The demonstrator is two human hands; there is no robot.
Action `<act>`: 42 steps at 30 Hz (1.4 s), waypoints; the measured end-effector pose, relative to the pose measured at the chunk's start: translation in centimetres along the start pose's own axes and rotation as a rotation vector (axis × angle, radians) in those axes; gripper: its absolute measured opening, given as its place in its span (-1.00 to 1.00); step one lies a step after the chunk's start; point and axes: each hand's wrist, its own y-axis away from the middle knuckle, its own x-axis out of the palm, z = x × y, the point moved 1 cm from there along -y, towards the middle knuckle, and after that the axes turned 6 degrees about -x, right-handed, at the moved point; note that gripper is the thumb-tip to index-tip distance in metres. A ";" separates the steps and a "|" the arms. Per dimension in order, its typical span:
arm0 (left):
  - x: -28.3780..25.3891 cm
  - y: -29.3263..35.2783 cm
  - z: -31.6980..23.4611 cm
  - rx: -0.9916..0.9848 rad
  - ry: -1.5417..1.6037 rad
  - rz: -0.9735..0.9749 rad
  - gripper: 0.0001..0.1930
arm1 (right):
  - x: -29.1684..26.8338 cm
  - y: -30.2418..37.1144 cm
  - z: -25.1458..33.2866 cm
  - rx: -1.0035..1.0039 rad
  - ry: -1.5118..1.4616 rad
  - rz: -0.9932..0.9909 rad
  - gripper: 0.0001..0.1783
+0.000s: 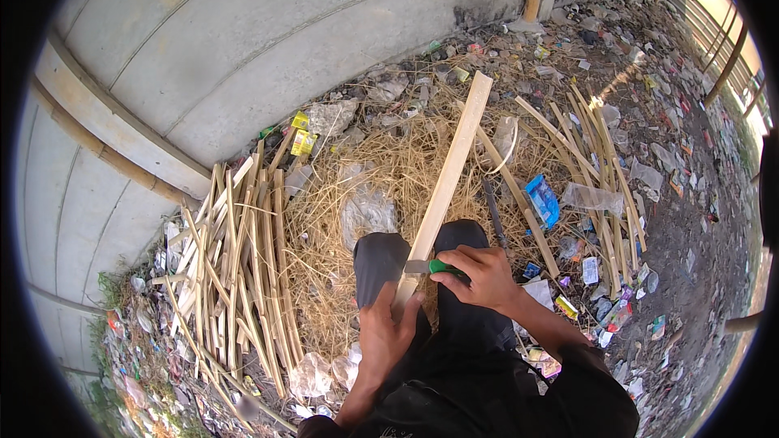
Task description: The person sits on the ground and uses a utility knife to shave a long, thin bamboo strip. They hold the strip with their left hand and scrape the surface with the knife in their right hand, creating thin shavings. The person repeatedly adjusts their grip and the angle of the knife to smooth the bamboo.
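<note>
Your left hand (385, 339): pale strip (452, 170), near end gripped. Right hand (480, 277): green-handled knife (417, 267), clasped just ahead. Keep your strokes shallow.

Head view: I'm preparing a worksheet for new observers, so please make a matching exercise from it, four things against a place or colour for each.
Column one:
1. Left hand
2. Knife handle
3. Right hand
4. Wall

Column two:
A. around the handle
B. grey
C. at the near end of the pale wooden strip
D. green

Pairs: 1-C, 2-D, 3-A, 4-B.
</note>
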 end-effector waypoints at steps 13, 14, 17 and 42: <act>-0.2 1.7 1.2 -0.114 0.012 0.100 -0.65 | -2.7 -0.8 -4.1 0.052 0.090 -0.128 -0.72; -0.2 1.8 1.4 -0.121 0.016 0.106 -0.64 | -2.7 -0.8 -4.2 0.039 0.084 -0.126 -0.72; -0.5 1.8 1.5 -0.121 0.014 0.096 -0.65 | -2.5 -1.0 -4.4 0.018 0.081 -0.117 -0.72; -2.7 4.6 6.4 -0.284 -0.036 0.077 -0.62 | -0.4 -9.8 -16.8 0.249 0.140 -0.275 -0.57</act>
